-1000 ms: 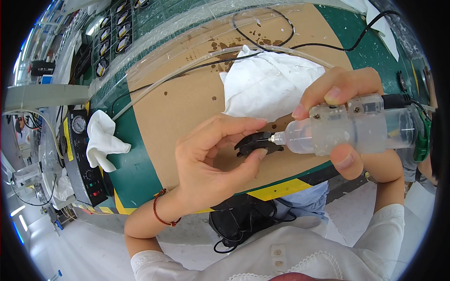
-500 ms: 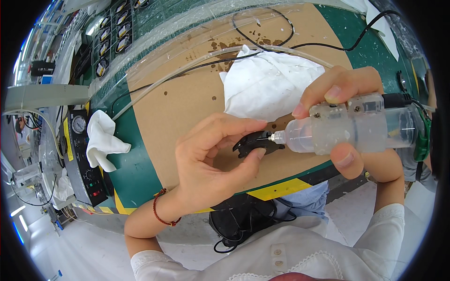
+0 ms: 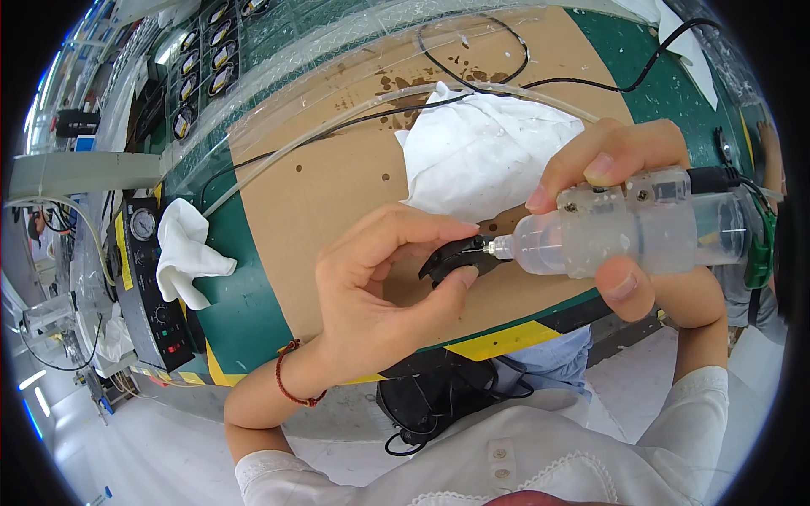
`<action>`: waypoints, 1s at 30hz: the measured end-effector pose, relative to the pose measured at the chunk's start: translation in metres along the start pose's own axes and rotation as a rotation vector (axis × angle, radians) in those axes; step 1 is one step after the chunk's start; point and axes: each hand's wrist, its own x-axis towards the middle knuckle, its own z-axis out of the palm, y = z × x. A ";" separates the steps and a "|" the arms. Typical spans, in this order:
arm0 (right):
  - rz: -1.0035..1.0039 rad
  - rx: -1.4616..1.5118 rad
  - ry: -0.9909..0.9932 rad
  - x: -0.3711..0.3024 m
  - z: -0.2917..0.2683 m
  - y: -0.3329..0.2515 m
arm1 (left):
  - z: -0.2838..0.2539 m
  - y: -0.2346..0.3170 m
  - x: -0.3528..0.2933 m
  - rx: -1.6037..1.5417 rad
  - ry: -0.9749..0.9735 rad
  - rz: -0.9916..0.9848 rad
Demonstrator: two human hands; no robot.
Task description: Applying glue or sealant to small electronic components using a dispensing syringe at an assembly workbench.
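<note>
Between the thumb and fingers of my left hand [image 3: 380, 287] is a small black curved plastic part [image 3: 456, 260], pinched above the brown cardboard sheet [image 3: 337, 185]. My right hand [image 3: 629, 169] grips a translucent dispensing syringe [image 3: 582, 239] lying sideways in the air, thumb below and fingers above. Its thin metal needle [image 3: 489, 247] points left and meets the black part; whether the tip touches or sits inside it I cannot tell. A crumpled white cloth [image 3: 485, 152] lies just behind both hands.
At the left stands a black dispenser controller [image 3: 152, 287] with a gauge, a second white cloth [image 3: 187, 253] beside it. A black cable [image 3: 582, 80] and clear tubing [image 3: 329, 126] cross the bench. Back left, a tray [image 3: 202, 63] holds several black parts. Yellow-black tape [image 3: 498, 339] marks the front edge.
The black part has turned slightly between my left fingers against the needle. My right hand and the syringe stay practically still.
</note>
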 end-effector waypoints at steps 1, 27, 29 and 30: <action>0.000 0.002 0.000 0.000 0.000 0.000 | 0.000 0.000 0.000 -0.001 -0.002 -0.004; -0.031 0.024 -0.045 0.002 -0.001 0.001 | 0.001 0.002 -0.002 -0.049 -0.002 -0.037; -0.029 0.014 -0.021 0.001 0.000 0.002 | 0.001 0.002 -0.002 -0.045 0.000 -0.028; -0.031 0.016 -0.001 0.000 0.001 0.003 | 0.001 0.003 -0.002 -0.045 0.000 -0.028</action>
